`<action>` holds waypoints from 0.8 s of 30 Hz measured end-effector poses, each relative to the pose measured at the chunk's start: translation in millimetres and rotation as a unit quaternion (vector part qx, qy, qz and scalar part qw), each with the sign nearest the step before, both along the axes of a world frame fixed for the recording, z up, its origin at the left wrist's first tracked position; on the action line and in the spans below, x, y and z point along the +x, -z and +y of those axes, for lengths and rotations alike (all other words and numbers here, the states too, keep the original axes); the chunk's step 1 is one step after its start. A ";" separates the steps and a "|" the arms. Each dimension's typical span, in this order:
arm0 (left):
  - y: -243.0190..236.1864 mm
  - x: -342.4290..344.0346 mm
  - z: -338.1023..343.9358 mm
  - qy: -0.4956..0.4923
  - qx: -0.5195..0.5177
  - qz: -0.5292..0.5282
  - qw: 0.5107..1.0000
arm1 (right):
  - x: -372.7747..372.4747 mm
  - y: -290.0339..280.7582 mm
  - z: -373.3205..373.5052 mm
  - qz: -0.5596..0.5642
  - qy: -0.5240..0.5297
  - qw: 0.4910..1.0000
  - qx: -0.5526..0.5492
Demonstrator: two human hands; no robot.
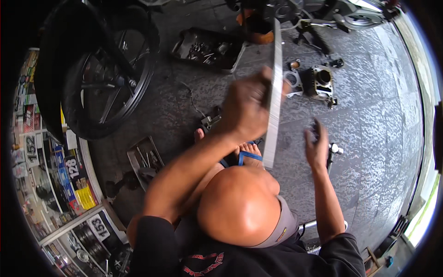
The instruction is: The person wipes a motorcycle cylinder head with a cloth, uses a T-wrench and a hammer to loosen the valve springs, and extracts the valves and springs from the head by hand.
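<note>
- Left hand (247,106): grip closed on the pale strip's middle.
- Pale strip (275,92): upright above the floor (304,189), centre; probably light, stiff; best held mid-length.
- Right hand (317,147): grip spread, holding nothing, near a metal part (336,149).

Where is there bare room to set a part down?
Widest: the floor right of the cylinder and the silver part by the right hand. A smaller patch shows between strip and right hand. Crowded: top, around tray and gasket; left, by the wheel.
</note>
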State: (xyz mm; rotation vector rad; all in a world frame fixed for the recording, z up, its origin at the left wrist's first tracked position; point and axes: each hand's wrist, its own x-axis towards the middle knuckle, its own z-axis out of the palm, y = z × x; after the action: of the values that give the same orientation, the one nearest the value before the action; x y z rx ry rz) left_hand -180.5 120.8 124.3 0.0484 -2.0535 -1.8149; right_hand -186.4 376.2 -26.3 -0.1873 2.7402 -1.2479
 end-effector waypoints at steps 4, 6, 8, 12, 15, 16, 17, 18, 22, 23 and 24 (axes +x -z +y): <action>62.0 -1.8 26.9 0.029 -0.260 0.057 0.963 | 30.9 92.4 141.1 -0.075 0.143 0.960 0.230; 77.7 1.2 40.7 0.019 -0.240 0.053 0.969 | 58.5 106.6 158.0 -0.058 0.148 0.930 0.331; 79.5 5.0 47.1 0.008 -0.208 0.022 0.978 | 62.0 104.5 151.7 -0.082 0.114 0.932 0.335; 84.7 6.1 45.7 -0.018 -0.185 0.037 0.982 | 70.6 132.4 190.1 -0.016 0.209 0.913 0.350; 90.2 -2.9 40.2 0.075 -0.188 0.016 0.979 | 100.2 155.4 244.6 -0.213 0.189 0.896 0.340; 96.7 -2.5 33.7 0.092 -0.196 0.023 0.976 | 104.0 156.2 237.2 -0.218 0.188 0.895 0.340; 97.9 -4.9 24.6 0.105 -0.180 0.030 0.978 | 104.1 152.8 226.9 -0.207 0.206 0.899 0.328; 94.7 -5.8 12.5 0.116 -0.169 0.033 0.978 | 101.1 146.6 206.9 -0.199 0.219 0.903 0.311; 77.4 -15.1 -9.0 0.132 -0.039 -0.118 0.983 | 75.5 100.1 162.7 -0.181 0.233 0.883 0.365; 77.1 -17.2 -22.8 0.191 -0.027 -0.160 0.968 | 66.8 93.7 161.4 -0.205 0.229 0.893 0.330; 76.0 -17.3 -33.7 0.249 -0.015 -0.202 0.947 | 60.8 83.3 162.2 -0.228 0.225 0.901 0.293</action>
State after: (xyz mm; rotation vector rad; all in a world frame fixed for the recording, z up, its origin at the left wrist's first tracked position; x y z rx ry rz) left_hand -197.8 87.1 48.3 -0.1297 -2.5565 -2.2146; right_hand -125.5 538.5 -109.7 0.7330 2.6366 -0.3773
